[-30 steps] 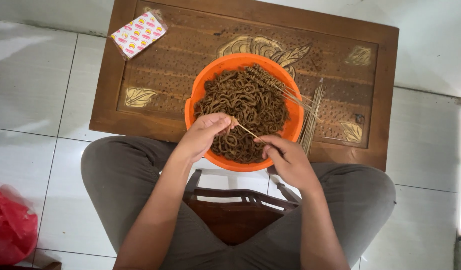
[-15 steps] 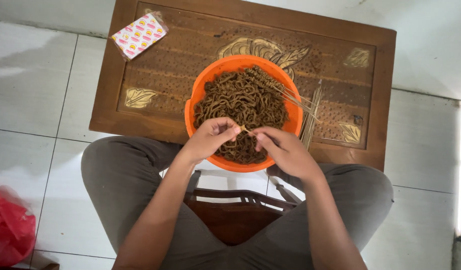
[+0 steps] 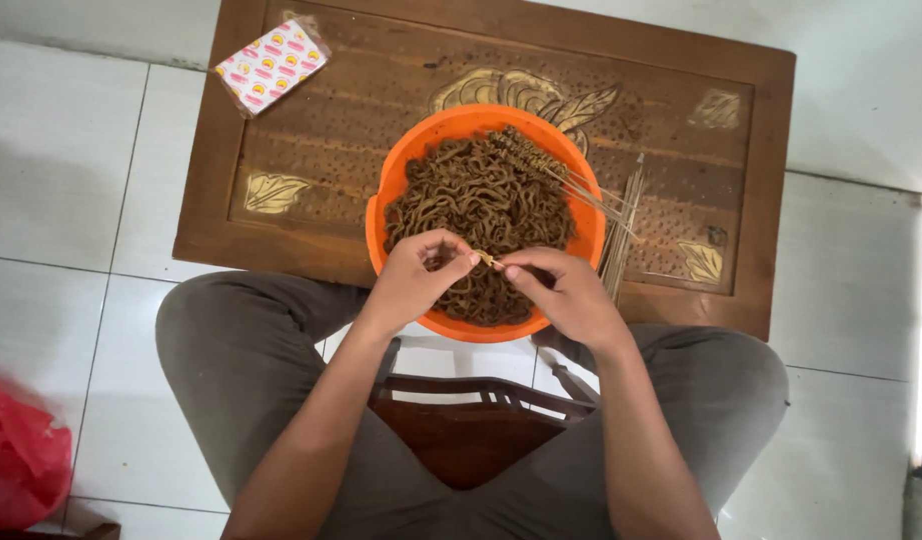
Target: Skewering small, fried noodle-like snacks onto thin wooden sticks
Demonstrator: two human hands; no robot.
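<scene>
An orange bowl [image 3: 391, 190] full of brown curly strips of food [image 3: 481, 195] stands at the near edge of a low carved wooden table [image 3: 311, 130]. My left hand [image 3: 416, 280] and my right hand [image 3: 566, 290] meet over the bowl's near side. Both pinch a thin bamboo skewer [image 3: 488, 260] between their fingertips, and the left fingers also hold a piece of the brown food against it. Filled skewers [image 3: 541, 165] rest on the bowl's far right rim.
A bundle of bare bamboo skewers [image 3: 621, 235] lies on the table right of the bowl. A small patterned packet [image 3: 271, 65] sits at the table's far left corner. A red plastic bag [image 3: 16, 460] lies on the white tiled floor at left. I sit on a wooden stool [image 3: 471, 430].
My hands have come closer together over the bowl. More of the skewer showed between them a second ago; now only a short tip is visible between the fingertips.
</scene>
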